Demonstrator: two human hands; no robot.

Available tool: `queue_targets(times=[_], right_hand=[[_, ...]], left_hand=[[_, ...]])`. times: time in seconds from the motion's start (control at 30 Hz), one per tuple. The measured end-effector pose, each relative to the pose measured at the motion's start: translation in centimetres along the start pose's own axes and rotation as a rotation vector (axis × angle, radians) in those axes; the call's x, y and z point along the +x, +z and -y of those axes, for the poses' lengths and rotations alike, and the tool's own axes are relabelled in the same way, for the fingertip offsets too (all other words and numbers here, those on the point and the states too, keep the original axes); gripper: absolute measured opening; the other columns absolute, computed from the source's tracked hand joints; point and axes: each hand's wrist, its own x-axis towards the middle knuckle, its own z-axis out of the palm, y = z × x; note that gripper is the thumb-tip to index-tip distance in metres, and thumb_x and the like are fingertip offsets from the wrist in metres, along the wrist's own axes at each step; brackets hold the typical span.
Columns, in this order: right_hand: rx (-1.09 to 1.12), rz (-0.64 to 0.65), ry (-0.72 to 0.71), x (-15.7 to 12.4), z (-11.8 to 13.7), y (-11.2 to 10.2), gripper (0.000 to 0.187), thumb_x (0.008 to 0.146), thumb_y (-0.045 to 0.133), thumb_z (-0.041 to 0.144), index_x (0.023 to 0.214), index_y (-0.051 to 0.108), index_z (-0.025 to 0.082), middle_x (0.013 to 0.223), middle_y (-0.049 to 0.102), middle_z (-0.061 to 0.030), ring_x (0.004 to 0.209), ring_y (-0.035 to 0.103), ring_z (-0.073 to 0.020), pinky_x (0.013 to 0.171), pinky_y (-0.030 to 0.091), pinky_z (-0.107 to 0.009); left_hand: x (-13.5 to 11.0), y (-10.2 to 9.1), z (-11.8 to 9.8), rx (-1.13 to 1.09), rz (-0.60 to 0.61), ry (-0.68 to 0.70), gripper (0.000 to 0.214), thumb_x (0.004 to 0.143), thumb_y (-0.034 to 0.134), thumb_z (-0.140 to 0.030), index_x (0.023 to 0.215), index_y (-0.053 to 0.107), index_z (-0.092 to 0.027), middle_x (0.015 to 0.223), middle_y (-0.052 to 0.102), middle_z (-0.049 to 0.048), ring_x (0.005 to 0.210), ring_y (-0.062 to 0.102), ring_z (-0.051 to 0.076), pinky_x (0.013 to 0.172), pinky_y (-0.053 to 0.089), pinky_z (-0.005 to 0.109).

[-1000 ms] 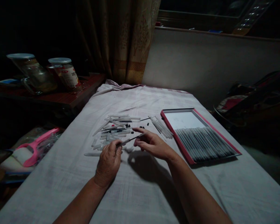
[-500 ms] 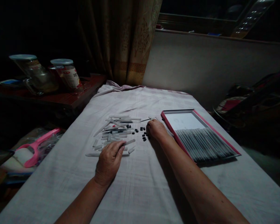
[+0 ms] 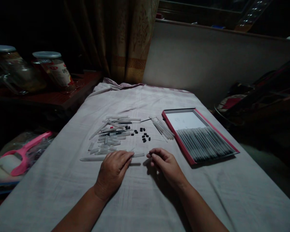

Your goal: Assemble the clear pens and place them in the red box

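My left hand (image 3: 113, 172) rests on the white cloth (image 3: 145, 193), fingers closed on a clear pen tube (image 3: 138, 155) whose end sticks out to the right. A short gap to the right, my right hand (image 3: 166, 165) has its fingertips pinched together; what they hold, if anything, is too small to see. Beyond the hands lies a heap of clear pen tubes and caps (image 3: 113, 130), a scatter of several small black end plugs (image 3: 144, 135), and a loose row of tubes (image 3: 162, 127). A red-rimmed tray (image 3: 176, 137) at right holds a row of finished pens (image 3: 203, 144).
Two lidded jars (image 3: 53, 68) stand on a dark wooden shelf (image 3: 53, 100) at the left. A pink plastic tool (image 3: 24, 152) lies below it. A curtain (image 3: 125, 42) hangs behind the table. Dark bags (image 3: 256, 96) sit to the right.
My right hand drew back from the black plugs by the tray to a spot near the left hand. The left hand stayed on its tube. The camera tilted slightly.
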Motion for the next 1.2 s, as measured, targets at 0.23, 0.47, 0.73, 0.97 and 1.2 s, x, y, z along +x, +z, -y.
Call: queue_targets(times=[0.23,0.47,0.73,0.97,1.2], right_hand=[[0.041,0.055,-0.083,0.2,0.0,0.2,0.045,0.073,0.071,0.058,0.094,0.063,0.019,0.076,0.07,-0.004,0.049,0.053,-0.0093,0.04,0.036,-0.02],[-0.041,-0.012,-0.095,0.3,-0.4,0.0,0.032,0.07,0.077,0.047,0.073,0.061,0.019,0.059,0.06,0.0026,0.05,0.051,-0.0098,0.045,0.038,-0.021],[-0.034,-0.009,-0.079,0.2,-0.5,0.3,0.026,0.066,0.079,0.038,0.083,0.073,0.019,0.075,0.072,-0.0041,0.065,0.063,-0.016,0.061,0.052,-0.029],[-0.162,-0.006,-0.176,-0.2,-1.0,0.3,0.017,0.074,0.071,0.031,0.086,0.075,0.019,0.077,0.073,-0.0041,0.07,0.066,-0.0174,0.067,0.053,-0.031],[-0.339,-0.006,-0.333,-0.1,-1.2,-0.1,0.016,0.081,0.064,0.026,0.091,0.076,0.022,0.086,0.076,-0.006,0.08,0.07,-0.021,0.076,0.056,-0.035]], left_hand=[[0.0,-0.1,-0.1,-0.024,0.012,-0.002,0.021,0.096,0.052,-0.024,0.113,0.065,-0.02,0.098,0.073,0.0066,0.089,0.068,0.02,0.078,0.053,0.034],[0.2,-0.2,-0.2,-0.026,0.019,0.007,0.022,0.096,0.051,-0.025,0.113,0.064,-0.022,0.097,0.074,0.0065,0.088,0.069,0.02,0.078,0.053,0.034],[0.2,0.0,-0.3,-0.025,0.027,0.012,0.021,0.096,0.052,-0.027,0.112,0.065,-0.023,0.095,0.074,0.0057,0.087,0.069,0.02,0.077,0.053,0.033],[0.3,0.0,-0.4,-0.014,0.025,0.025,0.02,0.096,0.052,-0.026,0.111,0.064,-0.021,0.095,0.074,0.0059,0.087,0.068,0.02,0.076,0.052,0.033],[0.2,0.1,-0.2,-0.014,0.049,0.024,0.022,0.096,0.051,-0.027,0.111,0.066,-0.023,0.095,0.074,0.0058,0.087,0.068,0.02,0.076,0.052,0.034]])
